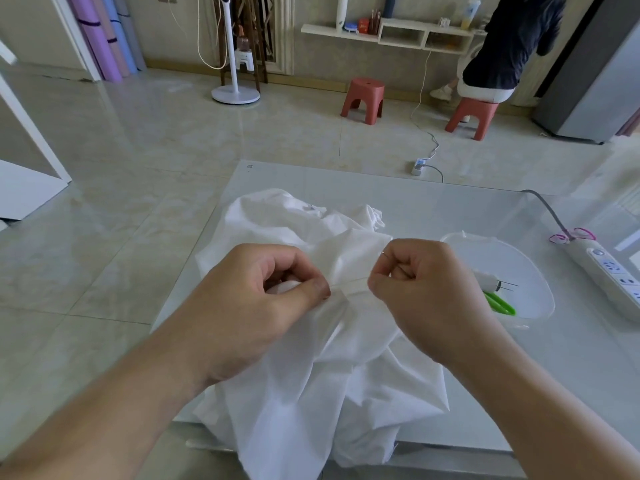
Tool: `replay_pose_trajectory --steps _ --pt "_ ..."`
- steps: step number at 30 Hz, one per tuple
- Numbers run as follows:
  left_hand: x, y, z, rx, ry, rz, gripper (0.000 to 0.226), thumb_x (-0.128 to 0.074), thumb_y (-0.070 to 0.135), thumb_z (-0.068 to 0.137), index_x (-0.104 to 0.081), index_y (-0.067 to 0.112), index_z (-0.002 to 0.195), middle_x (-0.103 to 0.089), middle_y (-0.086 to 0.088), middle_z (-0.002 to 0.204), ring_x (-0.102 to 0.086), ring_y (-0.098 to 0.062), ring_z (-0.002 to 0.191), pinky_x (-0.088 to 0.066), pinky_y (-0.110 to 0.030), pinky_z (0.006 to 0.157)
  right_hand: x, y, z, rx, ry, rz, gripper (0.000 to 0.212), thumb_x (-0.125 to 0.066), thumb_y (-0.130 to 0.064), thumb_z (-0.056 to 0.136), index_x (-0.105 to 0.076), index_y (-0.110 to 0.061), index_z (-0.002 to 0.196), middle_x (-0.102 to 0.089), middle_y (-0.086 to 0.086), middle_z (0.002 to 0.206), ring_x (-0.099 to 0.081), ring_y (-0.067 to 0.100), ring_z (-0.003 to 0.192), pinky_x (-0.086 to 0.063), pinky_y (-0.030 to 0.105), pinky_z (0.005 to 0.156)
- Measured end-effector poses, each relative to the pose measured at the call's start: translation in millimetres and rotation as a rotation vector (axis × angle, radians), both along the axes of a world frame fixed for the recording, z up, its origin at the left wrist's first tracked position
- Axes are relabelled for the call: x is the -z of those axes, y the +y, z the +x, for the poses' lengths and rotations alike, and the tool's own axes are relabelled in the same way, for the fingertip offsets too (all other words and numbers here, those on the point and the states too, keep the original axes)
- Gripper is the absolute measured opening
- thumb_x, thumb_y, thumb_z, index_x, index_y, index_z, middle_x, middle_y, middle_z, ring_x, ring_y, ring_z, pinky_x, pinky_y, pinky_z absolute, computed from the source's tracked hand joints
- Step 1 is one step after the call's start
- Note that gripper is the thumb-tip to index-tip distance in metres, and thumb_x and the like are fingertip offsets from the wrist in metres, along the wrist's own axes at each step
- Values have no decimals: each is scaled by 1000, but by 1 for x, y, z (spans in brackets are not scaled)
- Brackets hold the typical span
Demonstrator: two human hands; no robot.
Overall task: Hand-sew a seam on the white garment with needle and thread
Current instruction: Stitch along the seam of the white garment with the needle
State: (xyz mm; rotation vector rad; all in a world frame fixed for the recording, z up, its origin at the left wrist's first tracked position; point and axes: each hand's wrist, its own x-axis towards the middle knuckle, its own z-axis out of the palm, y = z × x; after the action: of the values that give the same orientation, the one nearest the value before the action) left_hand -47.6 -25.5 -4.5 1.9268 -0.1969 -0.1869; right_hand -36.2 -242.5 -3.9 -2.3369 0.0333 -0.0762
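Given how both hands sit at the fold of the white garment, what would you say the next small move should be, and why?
Probably draw the right hand up and away to the right to pull the stitch snug. It pinches the needle, whose tip shows above the fingers, clear of the cloth, while the left hand pinches the fold of the white garment beside it. The thread itself is too fine to see.

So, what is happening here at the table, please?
A person is hand-sewing a white garment that lies bunched on a glass table. The left hand pinches a fold of the cloth, and the right hand holds a thin needle just beside it. To the right, a clear plastic container holds green scissors.
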Motion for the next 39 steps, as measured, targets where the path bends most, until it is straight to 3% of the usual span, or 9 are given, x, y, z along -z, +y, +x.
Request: replay_pose_trajectory --steps 3,6,10,15,18,22,29,36,39 --pt "-1 0 0 -7 6 -1 12 -76 29 95 -80 24 84 -78 -1 84 -74 -21 87 -58 -43 86 -1 1 -3 -16 -12 -51 19 -65 -11 91 -65 -23 76 -42 -13 44 -40 9 45 -35 16 44" --pt "-2 0 0 -7 7 2 11 -76 31 94 -81 27 84 -77 3 83 -72 -13 82 -52 -29 78 -8 6 -9 -175 0 68 21 -68 -8 92 -69 -29 91 -36 -11 46 -36 9 46 -34 15 47" --pt "-2 0 1 8 -13 17 12 -75 32 94 -81 28 84 -77 -2 84 -71 -24 85 -54 -37 79 -11 15 -16 -308 8 119 16 -76 -19 95 -72 -26 80 -30 -10 50 -30 10 48 -32 15 47" --pt "-3 -1 1 -9 -13 28 11 -77 29 94 -81 27 83 -79 1 86 -74 -20 88 -57 -39 85 -5 10 -7 -164 -3 92 26 -76 -10 91 -67 -19 68 -33 -11 45 -32 9 46 -30 15 46" --pt "-3 -1 1 -10 -16 41 12 -78 29 95 -80 26 84 -78 0 86 -74 -22 89 -57 -47 91 -4 2 -1 -60 26 102 27 -74 -5 89 -67 -15 65 -34 -11 43 -32 8 43 -29 13 44" --pt "-4 -1 1 -3 -20 28 18 -74 45 84 -81 27 86 -79 -1 88 -74 -23 92 -58 -53 97 -5 -2 0 -9 49 69 26 -72 -4 88 -67 -14 65 -34 -13 41 -34 8 41 -30 15 42" --pt "-6 0 1 1 -22 8 21 -70 45 81 -80 27 85 -79 -5 90 -74 -26 94 -57 -55 98 -4 -7 4 115 84 25 23 -67 -4 84 -69 -17 66 -44 -13 42 -37 8 36 -31 18 34" --pt "-3 3 3 -5 -27 -43 15 -71 35 82 -81 32 92 -81 4 96 -75 -13 99 -58 -43 101 -2 -7 6 151 87 -49 18 -65 -5 82 -68 -18 69 -48 -11 46 -38 10 40 -34 21 39" --pt "-2 4 3 -23 -45 -58 13 -76 30 85 -80 35 97 -81 6 100 -76 -12 101 -57 -36 94 -1 -7 7 186 77 -90 14 -62 -5 81 -66 -12 70 -52 -6 52 -42 16 45 -35 23 41"
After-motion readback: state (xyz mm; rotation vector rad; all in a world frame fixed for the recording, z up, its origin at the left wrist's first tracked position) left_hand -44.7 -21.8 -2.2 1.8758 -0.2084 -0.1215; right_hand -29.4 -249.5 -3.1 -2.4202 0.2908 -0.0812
